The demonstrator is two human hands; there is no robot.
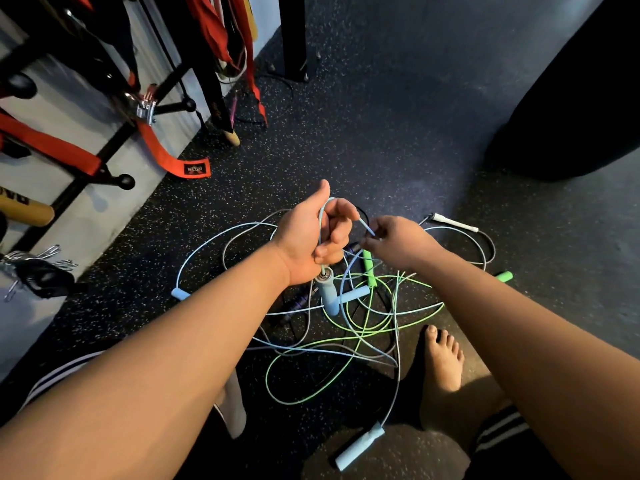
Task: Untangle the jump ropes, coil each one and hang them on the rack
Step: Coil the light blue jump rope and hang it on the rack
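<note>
A tangle of jump ropes lies on the speckled floor: light blue cords, a green rope (349,341) and dark ones. My left hand (311,237) grips a light blue cord (321,216) that loops over its fingers, and a blue handle (327,294) hangs just below it. My right hand (398,242) pinches the same cord a little to the right. Other blue handles lie at the left (180,293) and near my knee (360,448). Green handles (369,268) (504,276) and a white handle (453,222) lie further out. The black wall rack (104,157) is at the upper left.
Orange straps (162,150) and dark gear hang from the rack's pegs. A wooden bat end (27,211) sticks out at the left edge. My bare foot (443,358) rests beside the tangle. A black post (292,36) stands at the back, a large dark bag (571,109) at the right.
</note>
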